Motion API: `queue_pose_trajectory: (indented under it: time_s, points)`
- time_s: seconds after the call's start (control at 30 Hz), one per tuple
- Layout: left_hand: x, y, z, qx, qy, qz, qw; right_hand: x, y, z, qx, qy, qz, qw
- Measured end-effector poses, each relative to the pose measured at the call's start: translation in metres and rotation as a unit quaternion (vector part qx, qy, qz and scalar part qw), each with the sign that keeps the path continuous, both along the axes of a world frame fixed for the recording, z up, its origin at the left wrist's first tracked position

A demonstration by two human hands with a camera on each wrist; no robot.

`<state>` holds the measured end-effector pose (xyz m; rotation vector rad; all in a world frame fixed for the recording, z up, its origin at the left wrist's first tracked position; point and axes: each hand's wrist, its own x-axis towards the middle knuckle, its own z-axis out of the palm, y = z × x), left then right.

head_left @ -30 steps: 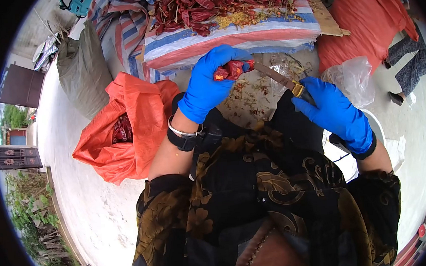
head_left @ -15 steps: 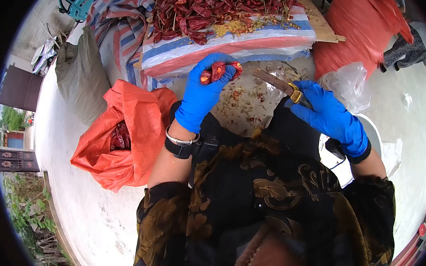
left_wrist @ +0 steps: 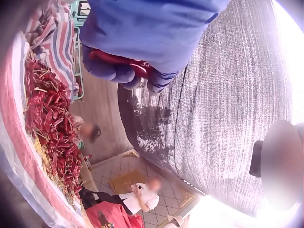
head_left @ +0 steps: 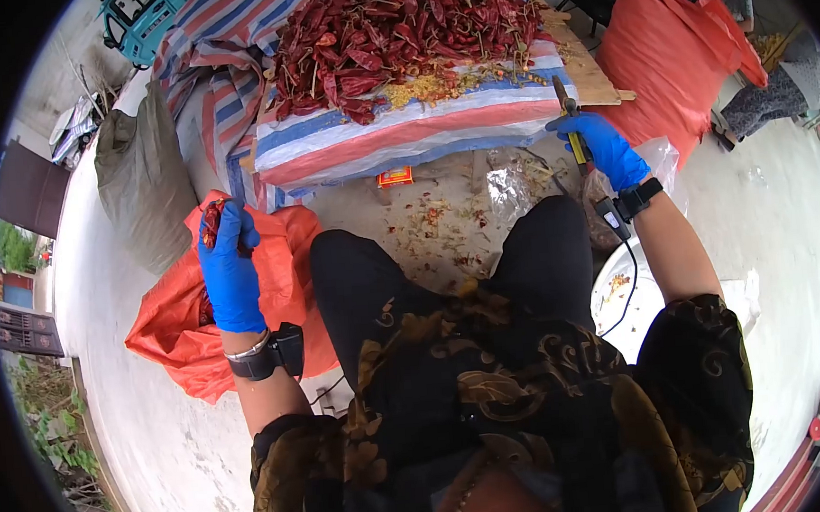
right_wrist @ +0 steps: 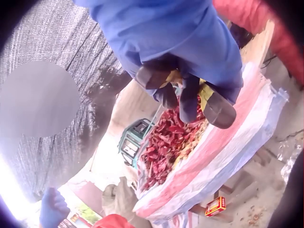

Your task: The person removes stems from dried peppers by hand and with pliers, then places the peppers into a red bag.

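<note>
My blue-gloved left hand (head_left: pixel 231 273) is raised over the open orange sack (head_left: pixel 282 255) on the left. Its fingers curl round dried red chilies (head_left: pixel 211 224); the left wrist view shows a glossy red chili (left_wrist: pixel 114 58) under the bent fingers. On the right, my gloved right hand (head_left: pixel 609 150) grips a brown-bladed tool with a yellow fitting (head_left: pixel 568 105) close to the table's front right corner. In the right wrist view the fingers wrap its yellow part (right_wrist: pixel 205 95). A large heap of dried red chilies (head_left: pixel 394 29) lies on the striped sheet (head_left: pixel 402 144) ahead.
A wooden board (head_left: pixel 597 81) sticks out right of the sheet, beside a full red sack (head_left: pixel 667 57). A white tub (head_left: pixel 626 288) stands near my right knee. A small red-yellow box (head_left: pixel 394 176) lies below the table. A grey-green sack (head_left: pixel 143 179) stands left.
My left hand has moved left from the middle to over the orange sack, carrying the chilies. My right hand has moved forward, and the tool it holds now points away from me.
</note>
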<state>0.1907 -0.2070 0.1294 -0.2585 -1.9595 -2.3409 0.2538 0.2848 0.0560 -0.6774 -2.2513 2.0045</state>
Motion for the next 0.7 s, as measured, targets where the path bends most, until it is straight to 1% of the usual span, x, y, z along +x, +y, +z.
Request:
queue_pose_trajectory:
  time_s: [0.07,0.1,0.13,0.17,0.2,0.23,0.27,0.3,0.33,0.37,0.4,0.43,0.47,0.5,0.53,0.6,0.63,0.67,0.7]
  points:
    - [0.001,-0.020,0.002,0.005,-0.019,0.079,0.997,-0.023,0.026,-0.014,-0.010,-0.015,-0.034,0.999]
    - [-0.003,-0.035,-0.002,-0.008,-0.020,0.100,0.995,-0.025,0.039,-0.015,0.018,-0.014,-0.003,1.000]
    - [-0.003,-0.047,-0.005,-0.008,-0.022,0.118,0.993,-0.034,0.051,-0.026,-0.014,0.014,-0.019,1.000]
    - [-0.004,-0.058,-0.006,0.007,-0.017,0.116,0.993,-0.036,0.061,-0.032,-0.003,0.059,0.021,0.998]
    - [-0.004,-0.068,-0.007,0.022,-0.012,0.117,0.993,-0.035,0.066,-0.034,0.063,0.105,0.067,0.990]
    - [-0.005,-0.079,-0.009,0.014,-0.029,0.146,0.989,-0.044,0.074,-0.038,-0.009,0.099,0.032,0.995]
    - [-0.005,-0.090,-0.009,0.015,-0.067,0.172,0.983,-0.057,0.086,-0.040,-0.030,0.019,-0.031,0.999]
    - [-0.005,-0.095,-0.009,0.033,-0.080,0.196,0.977,-0.067,0.095,-0.054,-0.017,0.067,-0.072,0.995]
    - [-0.009,-0.105,-0.013,0.024,-0.072,0.209,0.975,-0.072,0.098,-0.051,-0.016,0.081,-0.076,0.994]
    - [-0.010,-0.115,-0.015,0.003,-0.080,0.221,0.972,-0.097,0.127,-0.071,-0.050,0.070,-0.123,0.989]
    - [-0.010,-0.125,-0.018,-0.023,-0.092,0.244,0.965,-0.099,0.129,-0.060,-0.032,0.050,-0.065,0.996]
    - [-0.014,-0.138,-0.026,-0.027,-0.062,0.238,0.969,-0.113,0.147,-0.066,-0.064,0.051,-0.078,0.994]
    - [-0.015,-0.145,-0.029,-0.031,-0.079,0.258,0.962,-0.120,0.145,-0.059,-0.091,0.070,-0.091,0.989]
    - [-0.017,-0.155,-0.035,-0.037,-0.093,0.264,0.959,-0.138,0.189,-0.084,0.087,0.120,-0.002,0.989]
    - [-0.019,-0.164,-0.040,-0.023,-0.091,0.268,0.959,-0.154,0.233,-0.108,0.262,0.175,0.079,0.946]
    - [-0.024,-0.180,-0.057,-0.070,-0.121,0.327,0.935,-0.150,0.216,-0.100,0.120,0.122,0.029,0.985]
    - [-0.023,-0.185,-0.065,-0.071,-0.125,0.333,0.932,-0.138,0.202,-0.094,0.290,0.118,0.097,0.945]
    - [-0.022,-0.188,-0.072,-0.107,-0.145,0.325,0.928,-0.138,0.196,-0.099,0.290,0.117,0.103,0.944]
    - [-0.024,-0.191,-0.077,-0.142,-0.162,0.316,0.924,-0.141,0.189,-0.104,0.243,0.124,0.106,0.956]
